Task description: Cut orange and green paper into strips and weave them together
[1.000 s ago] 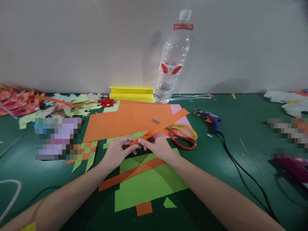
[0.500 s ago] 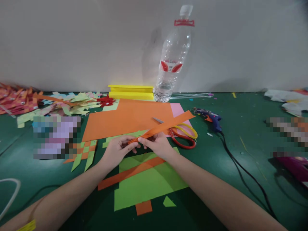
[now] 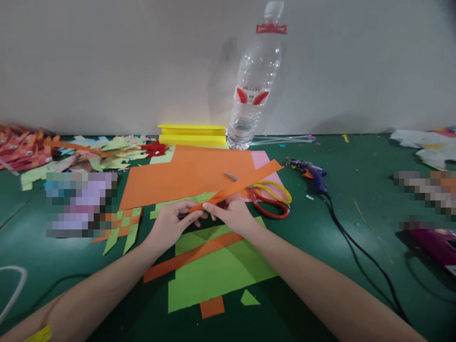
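Observation:
Both hands pinch one orange paper strip [image 3: 245,183], whose free end points up and to the right. My left hand [image 3: 175,219] grips its left end between thumb and fingers. My right hand [image 3: 233,213] presses thumb against fingers on it just beside the left. Under the hands lies a green paper sheet [image 3: 213,280] with another orange strip [image 3: 192,258] across it. Scissors [image 3: 272,204] with red and yellow handles rest right of the hands, partly behind the held strip. A large orange sheet [image 3: 153,183] spreads beyond the hands.
At the back stand a plastic bottle [image 3: 252,95] and folded yellow paper [image 3: 192,140]. A blue glue gun [image 3: 313,173] with a black cord lies right. To the left are a woven paper piece [image 3: 124,225], a blurred-out flat object [image 3: 83,204] and paper scraps [image 3: 117,147].
The view has shifted slightly. The free end of the held strip sits slightly lower relative to the scissors; both hands keep the same pinch.

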Motion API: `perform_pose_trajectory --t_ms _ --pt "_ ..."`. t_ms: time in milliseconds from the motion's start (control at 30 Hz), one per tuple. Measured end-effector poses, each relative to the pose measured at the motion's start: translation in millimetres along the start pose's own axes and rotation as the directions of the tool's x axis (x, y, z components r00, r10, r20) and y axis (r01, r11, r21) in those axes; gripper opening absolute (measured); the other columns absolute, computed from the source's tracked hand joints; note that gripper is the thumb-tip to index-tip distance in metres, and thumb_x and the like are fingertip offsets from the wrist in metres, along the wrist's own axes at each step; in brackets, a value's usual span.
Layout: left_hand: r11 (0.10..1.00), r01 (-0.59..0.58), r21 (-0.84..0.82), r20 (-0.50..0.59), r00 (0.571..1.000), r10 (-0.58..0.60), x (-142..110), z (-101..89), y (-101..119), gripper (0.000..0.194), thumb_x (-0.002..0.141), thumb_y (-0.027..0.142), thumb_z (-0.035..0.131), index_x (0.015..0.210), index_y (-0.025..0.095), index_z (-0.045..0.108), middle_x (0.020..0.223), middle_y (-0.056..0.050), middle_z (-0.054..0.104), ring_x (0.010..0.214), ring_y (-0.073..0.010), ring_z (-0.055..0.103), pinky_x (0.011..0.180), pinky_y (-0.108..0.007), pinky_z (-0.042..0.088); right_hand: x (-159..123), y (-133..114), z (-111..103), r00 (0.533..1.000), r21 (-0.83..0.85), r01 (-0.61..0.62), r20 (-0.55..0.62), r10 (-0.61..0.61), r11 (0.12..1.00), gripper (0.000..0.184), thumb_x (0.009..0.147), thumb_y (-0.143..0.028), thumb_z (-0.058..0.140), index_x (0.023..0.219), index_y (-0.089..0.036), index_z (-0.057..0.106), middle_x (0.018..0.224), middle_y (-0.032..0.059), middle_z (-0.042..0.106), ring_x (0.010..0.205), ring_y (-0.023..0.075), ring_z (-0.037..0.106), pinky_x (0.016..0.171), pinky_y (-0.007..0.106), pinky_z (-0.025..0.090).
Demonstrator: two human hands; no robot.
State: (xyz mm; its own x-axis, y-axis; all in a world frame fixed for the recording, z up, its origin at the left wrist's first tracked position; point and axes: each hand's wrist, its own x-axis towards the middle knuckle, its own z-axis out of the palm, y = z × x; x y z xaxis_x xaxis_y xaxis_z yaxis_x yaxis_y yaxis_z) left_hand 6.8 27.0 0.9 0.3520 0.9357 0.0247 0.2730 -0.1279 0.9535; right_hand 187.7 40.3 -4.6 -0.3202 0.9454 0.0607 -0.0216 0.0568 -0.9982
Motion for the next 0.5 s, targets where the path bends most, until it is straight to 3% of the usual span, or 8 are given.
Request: perform_pose_trajectory --t_ms 500 --pt "1.000 0.016 0.027 -0.002 1.000 -0.016 -1.0 -0.4 -1.8 0.017 0.083 0.030 0.061 0.091 0.017 0.069 0.080 -0.004 0.074 0.059 -0.0111 0.065 0.056 -0.019 0.050 -0.6 -2.1 0.1 1.000 -0.038 -0.022 0.007 0.022 0.999 0.018 0.075 -0.033 0.066 0.067 -0.018 0.060 0.055 -0.0014 0.057 0.047 0.0096 0.049 0.049 0.027 0.041"
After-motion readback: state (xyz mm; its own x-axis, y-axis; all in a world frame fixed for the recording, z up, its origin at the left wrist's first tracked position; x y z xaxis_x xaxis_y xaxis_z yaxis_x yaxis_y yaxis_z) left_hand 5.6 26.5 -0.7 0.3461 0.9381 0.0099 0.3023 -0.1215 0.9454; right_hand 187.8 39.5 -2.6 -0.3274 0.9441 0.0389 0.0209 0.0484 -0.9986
